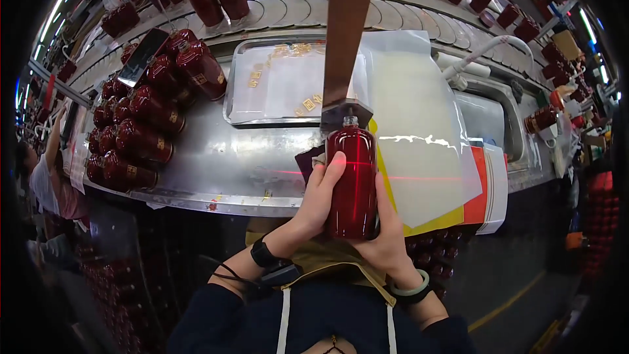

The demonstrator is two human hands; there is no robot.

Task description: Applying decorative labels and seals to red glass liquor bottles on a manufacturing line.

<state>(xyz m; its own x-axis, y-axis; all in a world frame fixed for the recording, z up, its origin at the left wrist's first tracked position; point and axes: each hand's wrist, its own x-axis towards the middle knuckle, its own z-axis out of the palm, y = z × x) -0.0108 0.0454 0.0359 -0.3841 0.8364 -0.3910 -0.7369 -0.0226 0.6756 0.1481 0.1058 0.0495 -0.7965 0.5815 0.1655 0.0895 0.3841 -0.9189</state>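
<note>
A glossy dark red glass bottle with a clear, uncapped neck stands upright between my hands, over the table's front edge. My left hand grips its left side, thumb on the front. Around its lower right side and base wraps my right hand. Thin red laser lines cross on the bottle and run out over the table. A dark cloth shows beside my left fingers. Behind the bottle's neck is the foot of a brown upright post. A metal tray with white sheets and gold character decals lies behind, to the left.
Several red bottles lie stacked at the left, a phone on top. Translucent sheets over coloured folders cover the right side. Beyond are a sink with a curved pipe and a conveyor carrying bottles. Another person is far left.
</note>
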